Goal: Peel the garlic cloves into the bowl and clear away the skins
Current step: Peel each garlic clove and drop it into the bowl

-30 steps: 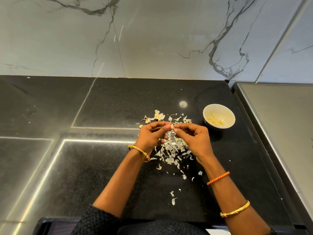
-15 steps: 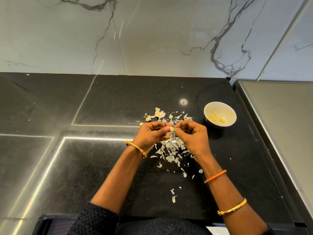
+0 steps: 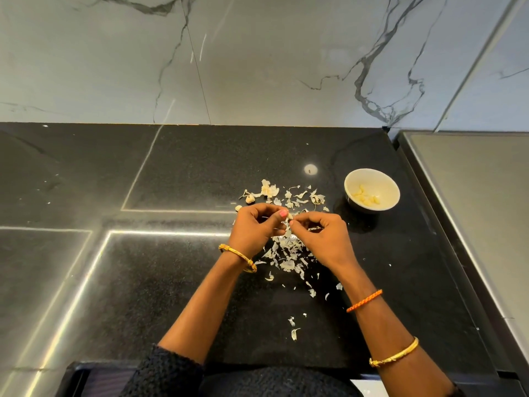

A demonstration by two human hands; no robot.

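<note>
My left hand (image 3: 254, 229) pinches a small garlic clove (image 3: 289, 216) between thumb and fingers above the black counter. My right hand (image 3: 323, 237) meets it from the right and pinches a strip of skin (image 3: 287, 232) that hangs off the clove. Under and behind both hands lies a scatter of white garlic skins (image 3: 287, 257). A white bowl (image 3: 385, 186) with several peeled cloves (image 3: 366, 196) stands to the right, apart from the hands. Two unpeeled cloves (image 3: 250, 198) lie just behind my left hand.
The black stone counter (image 3: 171, 282) runs left and forward to its front edge. A marble wall (image 3: 257, 58) rises behind. On the right a grey raised surface (image 3: 472, 196) borders the counter, close to the bowl. Loose skins (image 3: 293, 328) lie nearer to me.
Both hands stay together over the skin pile. My right hand has drawn a strip of skin away from the clove, and the view has dipped slightly.
</note>
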